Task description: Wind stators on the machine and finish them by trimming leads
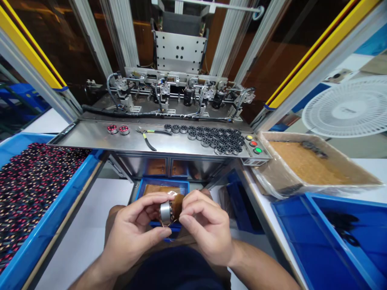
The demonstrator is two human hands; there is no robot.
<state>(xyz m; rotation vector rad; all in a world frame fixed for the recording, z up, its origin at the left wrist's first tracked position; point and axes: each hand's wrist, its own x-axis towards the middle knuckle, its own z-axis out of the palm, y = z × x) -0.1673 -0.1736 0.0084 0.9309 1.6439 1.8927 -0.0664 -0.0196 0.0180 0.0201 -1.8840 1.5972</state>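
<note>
My left hand [133,235] pinches a small silver cylindrical motor part [166,212] between thumb and fingers, low in the middle of the view. My right hand [205,229] is closed at the part's right side, fingertips touching its wound end. Both hands hover above a small blue bin [145,186] with a brown lining. On the steel shelf [90,139] farther off lie several dark round wound parts [211,137], two red-wound parts [117,129] and a pair of yellow-handled pliers [148,139].
A large blue bin [45,233] full of red and black wound parts sits at the left. A cardboard box [314,165] and a blue bin [332,237] stand at the right. Three coloured buttons [253,143] sit on the shelf's right end. A machine [181,88] stands behind; a white fan [347,108] far right.
</note>
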